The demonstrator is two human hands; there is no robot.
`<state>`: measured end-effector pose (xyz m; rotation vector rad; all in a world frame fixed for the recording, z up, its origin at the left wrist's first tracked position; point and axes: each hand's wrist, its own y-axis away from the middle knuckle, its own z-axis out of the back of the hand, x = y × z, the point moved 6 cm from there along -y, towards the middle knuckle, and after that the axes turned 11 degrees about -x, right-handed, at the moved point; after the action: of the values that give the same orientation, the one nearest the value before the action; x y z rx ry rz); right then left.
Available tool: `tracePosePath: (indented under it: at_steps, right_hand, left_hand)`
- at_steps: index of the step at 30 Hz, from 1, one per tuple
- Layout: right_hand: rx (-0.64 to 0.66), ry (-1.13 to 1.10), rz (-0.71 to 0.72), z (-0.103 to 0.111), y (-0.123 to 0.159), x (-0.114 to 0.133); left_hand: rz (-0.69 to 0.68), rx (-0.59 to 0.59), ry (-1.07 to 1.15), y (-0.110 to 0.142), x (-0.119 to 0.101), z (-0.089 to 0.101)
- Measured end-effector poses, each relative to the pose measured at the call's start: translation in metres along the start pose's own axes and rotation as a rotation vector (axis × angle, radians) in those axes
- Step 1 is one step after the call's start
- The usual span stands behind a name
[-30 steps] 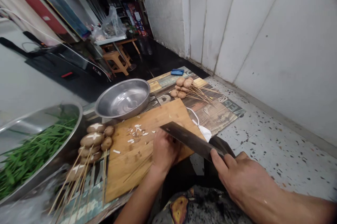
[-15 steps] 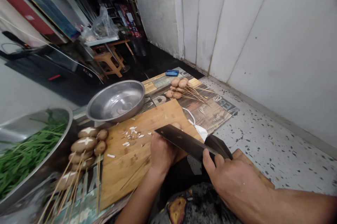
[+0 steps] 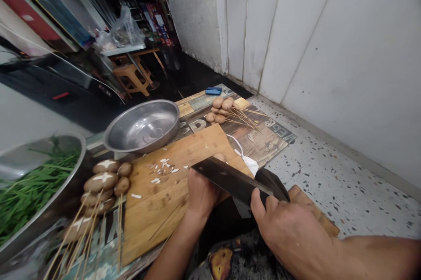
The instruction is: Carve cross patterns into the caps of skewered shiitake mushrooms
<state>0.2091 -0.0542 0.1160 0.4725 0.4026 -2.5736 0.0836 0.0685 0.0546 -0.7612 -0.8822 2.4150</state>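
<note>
My right hand point(image 3: 292, 227) is closed round the handle of a dark, broad-bladed cleaver point(image 3: 226, 179). Its blade slants up to the left across the front of my left hand point(image 3: 202, 194). The fingers of that left hand are curled, mostly hidden behind the blade. A pale brown mushroom cap point(image 3: 220, 156) peeks out just above the blade, by those fingers. Both hands are over the near right part of a wooden cutting board point(image 3: 144, 223). White mushroom trimmings point(image 3: 164, 166) lie scattered on the board.
Skewered mushrooms with white star cuts point(image 3: 105, 181) lie left of the board. More skewered mushrooms point(image 3: 220, 111) lie beyond it, near a blue object point(image 3: 213, 91). A steel basin point(image 3: 144, 146) stands behind the board, and a bowl of leafy greens point(image 3: 82, 144) at far left.
The view has shifted slightly, so the table things sit a little further left. The cleaver and both hands keep nearly the same pose.
</note>
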Motion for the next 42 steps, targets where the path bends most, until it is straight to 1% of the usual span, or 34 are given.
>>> tracePosePath:
  at_steps: [3, 5, 8, 10, 12, 13, 15, 16, 17, 18, 19, 21, 22, 23, 25, 27, 30, 36, 42]
  right_hand:
    - [0.013, 0.005, -0.02, 0.001, -0.001, 0.0]
    - [0.046, -0.008, -0.033, 0.001, -0.005, 0.003]
    - [0.191, -0.108, -0.068, -0.001, -0.019, 0.008]
    - [0.267, -0.207, -0.076, 0.002, -0.032, 0.006]
    - [0.284, -0.28, -0.061, 0.01, -0.042, -0.003]
    - [0.282, -0.302, -0.055, 0.014, -0.045, -0.012]
    - [0.262, -0.369, -0.083, 0.018, -0.044, -0.037]
    - [0.242, -0.444, -0.138, 0.017, -0.041, -0.053]
    - [0.223, -0.557, -0.222, 0.013, -0.036, -0.069]
    - [0.216, -0.7, -0.325, 0.005, -0.03, -0.083]
    - [0.258, -0.91, -0.423, -0.007, -0.022, -0.093]
    - [0.384, -1.331, -0.603, -0.033, -0.007, -0.099]
    - [0.417, -1.457, -0.658, -0.044, -0.002, -0.098]
    - [0.439, -1.534, -0.693, -0.054, 0.003, -0.097]
    - [0.459, -1.582, -0.718, -0.066, 0.008, -0.093]
    - [0.487, -1.601, -0.729, -0.072, 0.011, -0.088]
    - [0.504, -1.632, -0.743, -0.072, 0.012, -0.086]
    - [0.513, -1.643, -0.742, -0.07, 0.015, -0.088]
    - [0.543, -1.627, -0.741, -0.076, 0.019, -0.092]
  left_hand:
    - [-0.028, -0.013, -0.01, -0.001, -0.002, 0.001]
    - [-0.043, -0.012, -0.004, -0.002, -0.004, 0.002]
    - [-0.04, 0.007, 0.037, -0.004, -0.006, 0.001]
    - [-0.037, 0.015, 0.054, -0.003, -0.006, 0.0]
    - [-0.039, 0.019, 0.012, -0.001, -0.005, -0.002]
    - [-0.039, 0.025, -0.027, 0.001, -0.004, -0.003]
    - [-0.03, 0.042, -0.103, 0.003, -0.002, -0.003]
    - [-0.021, 0.051, -0.123, 0.003, -0.001, -0.002]
    - [-0.014, 0.065, -0.124, 0.002, 0.0, -0.001]
    - [-0.011, 0.084, -0.112, 0.001, 0.001, 0.001]
    - [-0.009, 0.101, -0.096, 0.0, 0.002, 0.002]
    - [-0.006, 0.138, -0.07, -0.003, 0.005, 0.004]
    - [-0.005, 0.154, -0.06, -0.005, 0.007, 0.005]
    - [-0.002, 0.164, -0.054, -0.006, 0.008, 0.005]
    - [0.009, 0.179, -0.048, -0.006, 0.012, 0.005]
    - [0.021, 0.185, -0.044, -0.006, 0.014, 0.004]
    - [0.036, 0.177, -0.038, -0.004, 0.015, 0.002]
    - [0.042, 0.172, -0.018, -0.004, 0.016, 0.0]
    - [0.066, 0.192, -0.024, -0.004, 0.016, 0.001]
